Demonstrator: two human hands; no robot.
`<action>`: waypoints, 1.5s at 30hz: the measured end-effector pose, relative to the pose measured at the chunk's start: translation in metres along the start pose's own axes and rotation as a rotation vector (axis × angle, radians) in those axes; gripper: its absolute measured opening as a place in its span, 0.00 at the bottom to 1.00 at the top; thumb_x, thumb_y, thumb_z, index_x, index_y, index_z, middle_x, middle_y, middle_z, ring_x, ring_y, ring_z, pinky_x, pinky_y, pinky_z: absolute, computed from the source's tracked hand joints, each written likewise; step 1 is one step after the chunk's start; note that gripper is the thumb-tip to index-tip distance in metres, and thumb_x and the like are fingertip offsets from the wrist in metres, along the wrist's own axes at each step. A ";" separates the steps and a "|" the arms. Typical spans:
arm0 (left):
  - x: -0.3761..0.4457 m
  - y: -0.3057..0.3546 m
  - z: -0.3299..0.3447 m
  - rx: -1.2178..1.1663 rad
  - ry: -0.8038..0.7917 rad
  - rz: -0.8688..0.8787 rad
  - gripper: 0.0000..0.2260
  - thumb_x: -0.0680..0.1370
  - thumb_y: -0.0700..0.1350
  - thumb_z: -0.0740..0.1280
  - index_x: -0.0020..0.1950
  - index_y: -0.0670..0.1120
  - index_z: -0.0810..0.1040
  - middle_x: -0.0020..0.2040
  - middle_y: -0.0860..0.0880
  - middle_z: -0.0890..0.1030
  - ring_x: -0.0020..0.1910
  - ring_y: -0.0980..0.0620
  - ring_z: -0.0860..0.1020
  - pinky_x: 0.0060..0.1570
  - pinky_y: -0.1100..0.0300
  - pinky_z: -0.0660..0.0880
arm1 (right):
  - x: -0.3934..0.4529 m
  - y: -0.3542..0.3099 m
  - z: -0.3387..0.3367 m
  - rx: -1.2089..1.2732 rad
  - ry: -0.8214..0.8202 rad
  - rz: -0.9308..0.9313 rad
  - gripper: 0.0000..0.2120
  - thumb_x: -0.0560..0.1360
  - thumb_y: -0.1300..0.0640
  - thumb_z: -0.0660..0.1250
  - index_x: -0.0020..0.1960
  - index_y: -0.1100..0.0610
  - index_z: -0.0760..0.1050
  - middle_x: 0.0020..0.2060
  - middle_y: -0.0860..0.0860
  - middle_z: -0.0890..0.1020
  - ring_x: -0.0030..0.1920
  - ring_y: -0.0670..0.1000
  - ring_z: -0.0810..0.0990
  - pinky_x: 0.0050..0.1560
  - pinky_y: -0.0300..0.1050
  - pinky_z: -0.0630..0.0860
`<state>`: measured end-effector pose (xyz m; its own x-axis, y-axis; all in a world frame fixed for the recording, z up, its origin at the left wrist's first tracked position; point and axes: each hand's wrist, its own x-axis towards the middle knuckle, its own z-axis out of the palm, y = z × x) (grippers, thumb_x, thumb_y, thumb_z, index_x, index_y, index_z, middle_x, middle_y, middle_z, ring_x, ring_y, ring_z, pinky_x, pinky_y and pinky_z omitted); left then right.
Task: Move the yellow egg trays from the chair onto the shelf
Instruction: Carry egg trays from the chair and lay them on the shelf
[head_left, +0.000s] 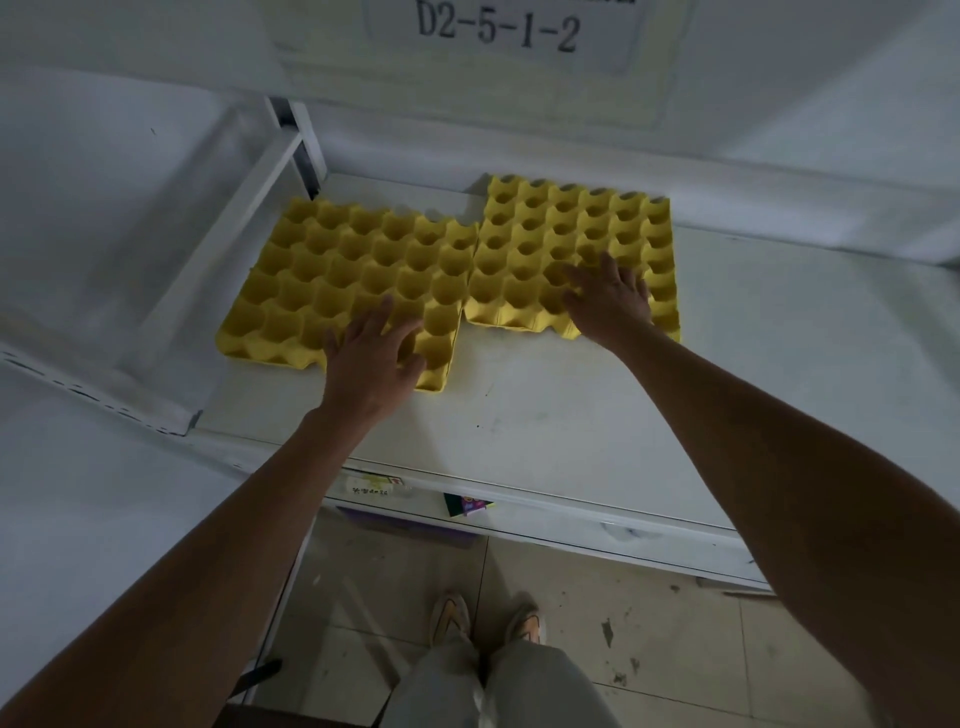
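Yellow egg trays (363, 270) on shelf (571, 415), hands flat on them

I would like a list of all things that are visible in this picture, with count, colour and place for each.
egg trays: two, yellow, side by side and touching on the shelf; left tray, right tray set further back.
shelf: one, white, bare surface in front of the trays.
label: one, white with dark text D2-5-1-2, on the wall above.
small box: one, green and purple, on a lower level under the shelf edge.
floor: tiled, beige, stained, below.
shoes: two, light, on the floor.
left hand: flat on the left tray.
right hand: flat on the right tray.
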<state>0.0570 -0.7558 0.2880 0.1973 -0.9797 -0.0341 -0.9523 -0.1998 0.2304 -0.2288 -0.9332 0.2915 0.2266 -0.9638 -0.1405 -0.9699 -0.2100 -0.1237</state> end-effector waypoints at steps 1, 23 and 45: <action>0.001 0.001 -0.001 0.001 -0.003 -0.009 0.24 0.77 0.59 0.64 0.74 0.61 0.70 0.83 0.50 0.60 0.79 0.41 0.63 0.72 0.31 0.61 | 0.000 0.000 -0.003 0.003 -0.005 0.003 0.25 0.81 0.39 0.54 0.78 0.36 0.59 0.82 0.54 0.53 0.77 0.65 0.58 0.76 0.64 0.56; -0.235 0.078 -0.054 0.094 0.159 -0.472 0.32 0.80 0.59 0.62 0.83 0.52 0.59 0.85 0.47 0.53 0.83 0.42 0.53 0.80 0.40 0.53 | -0.141 -0.062 -0.044 -0.077 0.053 -0.853 0.35 0.83 0.47 0.58 0.81 0.65 0.52 0.81 0.60 0.54 0.81 0.59 0.54 0.80 0.56 0.53; -0.763 0.178 0.107 -0.199 -0.217 -1.303 0.35 0.80 0.56 0.60 0.82 0.39 0.56 0.83 0.40 0.57 0.81 0.42 0.59 0.78 0.45 0.59 | -0.570 -0.148 0.133 -0.429 -0.534 -1.524 0.32 0.82 0.47 0.61 0.78 0.65 0.58 0.78 0.61 0.61 0.77 0.60 0.62 0.75 0.53 0.62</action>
<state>-0.2878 -0.0456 0.2509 0.8722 -0.0620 -0.4851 -0.0441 -0.9979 0.0481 -0.2029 -0.3308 0.2590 0.8379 0.2927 -0.4606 0.2201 -0.9536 -0.2056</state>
